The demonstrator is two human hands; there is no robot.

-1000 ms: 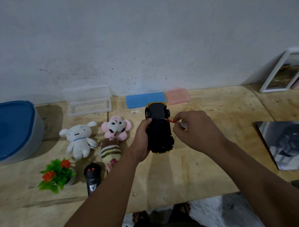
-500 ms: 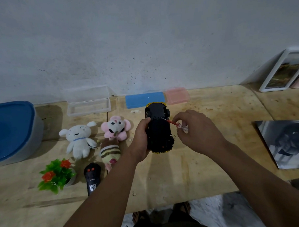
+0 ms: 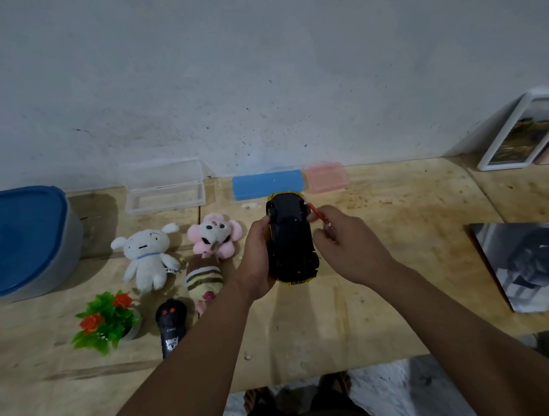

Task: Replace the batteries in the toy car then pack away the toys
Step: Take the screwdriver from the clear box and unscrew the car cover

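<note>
The toy car (image 3: 292,238) lies inverted, black underside up, above the front half of the wooden table (image 3: 408,208), a yellow body edge visible at both ends. The left hand (image 3: 256,255) grips the car along its left flank, fingers curled around the body. The right hand (image 3: 347,245), just right of the car, pinches a small red-shafted screwdriver (image 3: 317,214) whose tip points at the car's far right corner; contact with a screw cannot be confirmed.

Progress assessment: the task is at an early stage. The battery cover appears closed, and no batteries are visible, so opening, battery exchange and re-closing all remain.

Left of the car, the white plush (image 3: 146,257), pink plush (image 3: 214,235), striped plush (image 3: 204,280) and black remote control (image 3: 171,325) lie unpacked. Behind them, an open clear case (image 3: 164,189) stands at the wall; far left of the car sits a blue-lidded tub (image 3: 19,237). Packing is not started.
</note>
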